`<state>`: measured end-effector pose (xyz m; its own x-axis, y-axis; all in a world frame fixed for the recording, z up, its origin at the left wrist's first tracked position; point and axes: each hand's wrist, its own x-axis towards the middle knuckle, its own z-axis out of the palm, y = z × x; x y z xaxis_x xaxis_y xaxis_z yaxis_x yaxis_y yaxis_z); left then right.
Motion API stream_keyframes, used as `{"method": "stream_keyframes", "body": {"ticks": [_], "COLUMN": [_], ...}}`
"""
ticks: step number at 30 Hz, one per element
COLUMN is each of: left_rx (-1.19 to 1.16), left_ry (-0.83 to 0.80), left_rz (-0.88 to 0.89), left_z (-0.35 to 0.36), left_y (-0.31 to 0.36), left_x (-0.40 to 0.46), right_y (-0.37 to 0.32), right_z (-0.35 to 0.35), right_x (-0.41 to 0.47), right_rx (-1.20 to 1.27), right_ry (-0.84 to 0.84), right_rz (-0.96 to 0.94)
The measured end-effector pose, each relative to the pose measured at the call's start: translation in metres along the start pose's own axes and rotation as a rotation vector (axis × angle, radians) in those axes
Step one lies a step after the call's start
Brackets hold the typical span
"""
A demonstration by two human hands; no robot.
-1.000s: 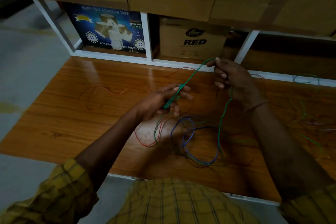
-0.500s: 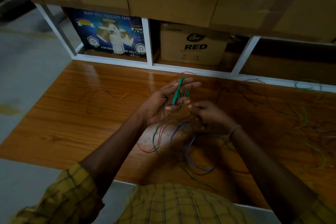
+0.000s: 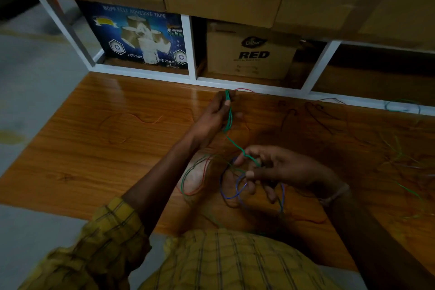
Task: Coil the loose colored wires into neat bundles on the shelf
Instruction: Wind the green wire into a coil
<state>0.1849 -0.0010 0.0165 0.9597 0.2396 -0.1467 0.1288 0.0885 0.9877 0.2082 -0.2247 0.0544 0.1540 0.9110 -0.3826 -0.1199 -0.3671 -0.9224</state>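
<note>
While the left hand (image 3: 213, 116) is raised over the wooden shelf (image 3: 98, 148) with its fingers reaching toward the back rail, it pinches a small folded bunch of the green wire (image 3: 227, 110) between thumb and fingertips; that bunch stands nearly along the fingers, long axis pointing away from the person; from its lower end a single strand of the same wire slants down and to the right, toward the person, straight into the right hand (image 3: 277, 169), whose thumb and forefinger nip it while the other fingers curl loosely underneath; so the free run lies between the two hands, taut or close to it, with the right hand nearer the body and lower, the left farther and higher; beneath both hands, resting on the shelf, lie slack loops of blue wire (image 3: 231, 192) and a red wire (image 3: 204, 176), crossing the green tail, and I cannot tell how tangled they are; more loose strands (image 3: 400, 155) lie scattered to the right; judging by this, the next wrap means carrying the strand up toward the bunch.
</note>
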Motion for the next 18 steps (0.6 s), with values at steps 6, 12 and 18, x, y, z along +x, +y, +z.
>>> {"method": "stream_keyframes", "body": {"ticks": [6,12,18], "left_rx": [0.381,0.497,0.218], "left_ry": [-0.173,-0.295,-0.454], "left_rz": [0.036,0.036,-0.083], "left_z": [-0.004,-0.006,-0.003], "left_y": [-0.002,0.008,0.014], "left_x": [-0.005,-0.017,-0.035], "right_y": [-0.019,-0.035,-0.029], "right_z": [-0.027,-0.063,-0.078], "right_x": [-0.015,-0.025,0.003], "right_rx": [-0.171,-0.200,-0.279], "right_ry": [0.192,0.497,0.677], "right_rz": [-0.017,-0.114,-0.239]}}
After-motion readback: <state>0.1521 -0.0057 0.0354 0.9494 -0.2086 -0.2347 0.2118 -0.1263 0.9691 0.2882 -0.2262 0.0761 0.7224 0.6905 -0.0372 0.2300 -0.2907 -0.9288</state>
